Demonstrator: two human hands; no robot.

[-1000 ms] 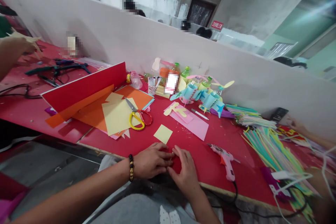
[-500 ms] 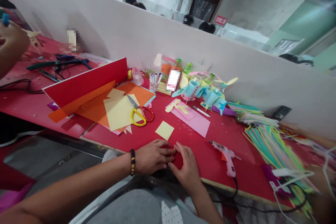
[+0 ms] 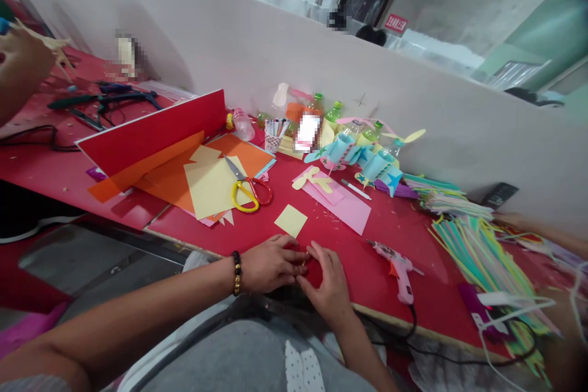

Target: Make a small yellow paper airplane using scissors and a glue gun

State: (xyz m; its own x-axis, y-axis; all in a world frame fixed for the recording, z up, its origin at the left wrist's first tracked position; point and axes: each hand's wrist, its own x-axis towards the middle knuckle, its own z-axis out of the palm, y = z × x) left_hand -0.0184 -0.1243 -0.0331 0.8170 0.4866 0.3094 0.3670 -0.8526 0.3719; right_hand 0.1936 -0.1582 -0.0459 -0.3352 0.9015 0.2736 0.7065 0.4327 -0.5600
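Around the wrist of my left hand [image 3: 270,264] I wear a bracelet of round black and gold beads [image 3: 237,273]. My grey cloth top [image 3: 234,355] bears a white dark-dotted piece [image 3: 301,370] in front; a greyish sleeve [image 3: 57,383] shows near left.

Just ahead of the hands [image 3: 271,263], a paper square [image 3: 291,220] is coloured pale yellow; ahead and left, scissors [image 3: 248,180] are handled in yellow and red. Right of the hands, a glue gun [image 3: 399,266] is coloured pink; farther ahead, a white cup [image 3: 272,143] is crisscrossed with dark lines.
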